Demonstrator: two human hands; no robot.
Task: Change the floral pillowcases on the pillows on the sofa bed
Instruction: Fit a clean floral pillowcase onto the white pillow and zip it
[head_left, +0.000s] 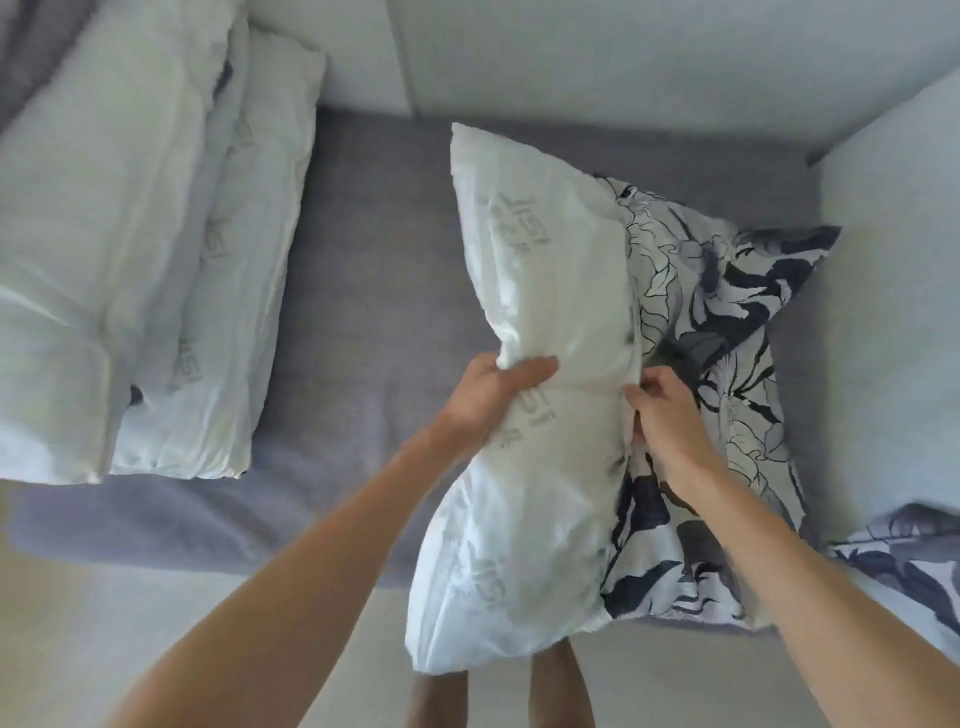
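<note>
A white pillow (545, 291) with grey printed lettering stands on end over the grey sofa bed (374, 312), half out of a blue-and-white floral pillowcase (727, 322). My left hand (493, 389) grips the pillow's left edge at mid-height, thumb across the front. My right hand (660, 410) pinches the open edge of the floral pillowcase where it meets the pillow's right side. The pillowcase lies bunched to the right and behind the pillow.
Two bare white pillows (223, 291) are stacked at the left of the sofa bed. A white cushion (893, 338) sits at the right, with another floral fabric (914, 566) below it. The pale floor (156, 597) and my feet lie below.
</note>
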